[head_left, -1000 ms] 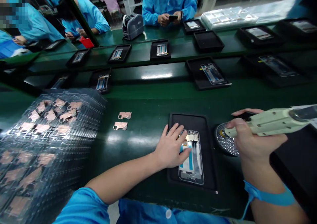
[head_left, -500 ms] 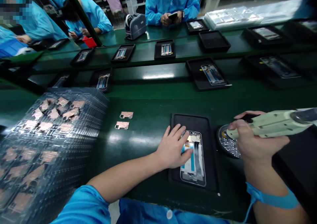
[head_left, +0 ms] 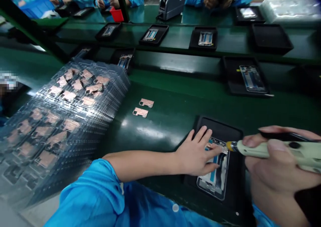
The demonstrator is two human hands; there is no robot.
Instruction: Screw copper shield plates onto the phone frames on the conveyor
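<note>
My left hand point(head_left: 197, 153) lies with fingers spread over the upper part of an opened phone point(head_left: 213, 183), which rests in a black tray point(head_left: 215, 125). My right hand point(head_left: 276, 160) is wrapped round a pale green electric screwdriver point(head_left: 265, 150). Its yellow-collared tip points left at the phone's upper right edge, close by my left fingers. Whether the tip touches the phone cannot be made out. Two copper-coloured plates point(head_left: 140, 112) lie on the green bench, left of the tray.
A tall stack of clear plastic trays point(head_left: 97, 116) with several copper-coloured plates stands at left. Beyond the bench, black trays point(head_left: 250, 61) with opened phones sit along a green line. A tape dispenser point(head_left: 173, 4) and a red box point(head_left: 116, 15) are farther back, near co-workers' hands.
My right hand has brought the screwdriver leftward from a round, studded dish to the phone's upper edge. My left hand stays over the phone. The view has shifted, moving the scene across the picture.
</note>
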